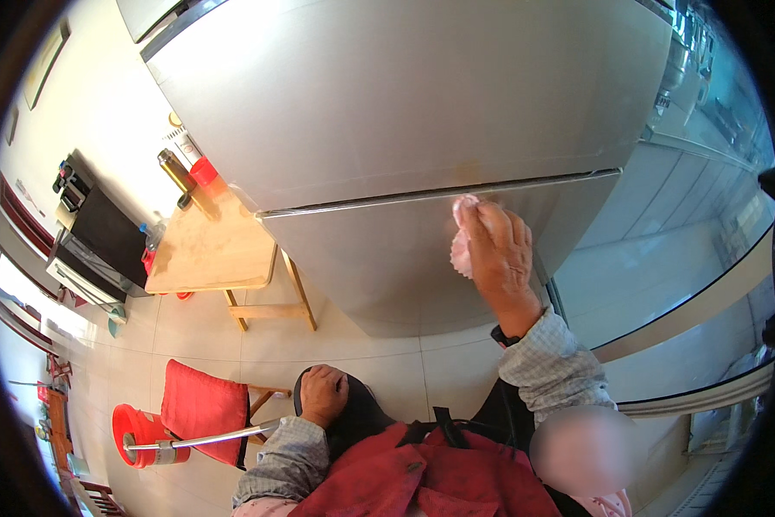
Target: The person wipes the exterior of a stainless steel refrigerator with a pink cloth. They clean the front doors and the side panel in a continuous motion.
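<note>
My right hand (pixel 502 251) presses a crumpled pink cloth (pixel 462 249) against the lower door (pixel 374 258) of a silver-grey refrigerator. The cloth's upper end is just under the dark gap (pixel 426 192) between the two doors. A faint brownish smudge (pixel 468 170) shows on the upper door (pixel 413 97), right above that gap. Down on my dark-trousered left knee (pixel 361 394) rests my left hand (pixel 323 394), its fingers curled and holding nothing.
Left of the refrigerator stands a wooden folding table (pixel 219 252) with a gold flask (pixel 175 169) and a red container (pixel 203 171). A red-covered chair (pixel 205 407), a red bucket (pixel 129 426) and a metal pole (pixel 213 439) are at my left. Glass panels (pixel 646 284) curve along the right.
</note>
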